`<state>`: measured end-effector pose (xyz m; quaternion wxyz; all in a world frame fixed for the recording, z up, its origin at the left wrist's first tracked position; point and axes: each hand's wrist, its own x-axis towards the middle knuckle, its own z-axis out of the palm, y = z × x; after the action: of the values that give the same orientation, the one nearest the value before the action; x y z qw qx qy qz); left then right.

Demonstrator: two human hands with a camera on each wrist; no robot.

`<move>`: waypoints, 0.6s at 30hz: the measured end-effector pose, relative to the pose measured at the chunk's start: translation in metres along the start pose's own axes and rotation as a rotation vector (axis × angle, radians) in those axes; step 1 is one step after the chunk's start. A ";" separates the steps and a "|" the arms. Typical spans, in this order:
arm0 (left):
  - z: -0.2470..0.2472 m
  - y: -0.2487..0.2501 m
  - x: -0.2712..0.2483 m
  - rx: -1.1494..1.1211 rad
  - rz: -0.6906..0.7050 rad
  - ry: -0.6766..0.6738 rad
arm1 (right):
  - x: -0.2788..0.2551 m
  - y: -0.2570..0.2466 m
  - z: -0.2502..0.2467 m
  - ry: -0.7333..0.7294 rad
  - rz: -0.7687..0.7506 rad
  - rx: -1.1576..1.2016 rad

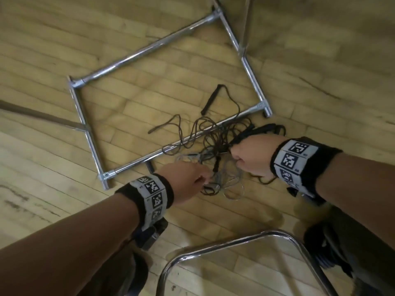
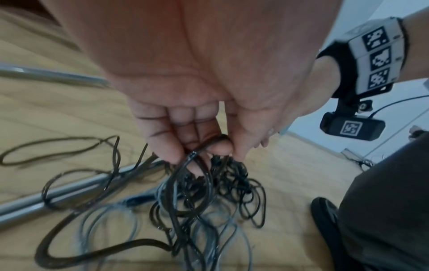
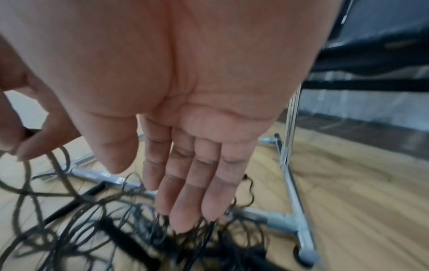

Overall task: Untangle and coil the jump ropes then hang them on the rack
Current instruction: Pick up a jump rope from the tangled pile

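Note:
Several jump ropes [image 1: 213, 142], dark brown, black and grey, lie tangled on the wooden floor across the front tube of the chrome rack base [image 1: 149, 50]. One black handle [image 1: 210, 99] lies apart inside the frame. My left hand [image 1: 188, 180] hovers over the near side of the tangle. In the left wrist view that left hand [image 2: 204, 148] pinches a dark rope strand [image 2: 185, 168] between thumb and curled fingers. My right hand [image 1: 250, 154] is at the tangle's right side. In the right wrist view the right hand [image 3: 162, 192] has straight fingers, their tips dipped among black strands [image 3: 139, 220].
A grey rope [image 1: 233, 189] loops nearest me. A curved chrome chair frame [image 1: 213, 246] stands at the bottom, close to my legs. A dark shoe [image 2: 325, 220] rests right of the tangle. The rack's upright post [image 3: 292, 128] rises at the right.

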<state>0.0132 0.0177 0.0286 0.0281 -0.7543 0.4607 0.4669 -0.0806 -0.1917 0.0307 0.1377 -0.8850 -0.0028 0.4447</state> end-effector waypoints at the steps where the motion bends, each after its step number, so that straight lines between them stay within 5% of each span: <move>1: -0.011 0.011 -0.012 -0.002 0.001 0.022 | -0.014 -0.002 -0.011 0.025 0.007 0.006; 10: -0.125 0.144 -0.159 -0.197 -0.010 0.378 | -0.203 -0.051 -0.082 0.318 -0.076 0.162; 18: -0.191 0.210 -0.244 -0.352 0.147 0.721 | -0.275 -0.070 -0.072 0.595 -0.202 0.768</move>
<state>-0.0430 -0.0297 0.3961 -0.2982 -0.8280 0.4069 0.2449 -0.1815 -0.1769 0.3052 0.4911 -0.8542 0.1147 0.1263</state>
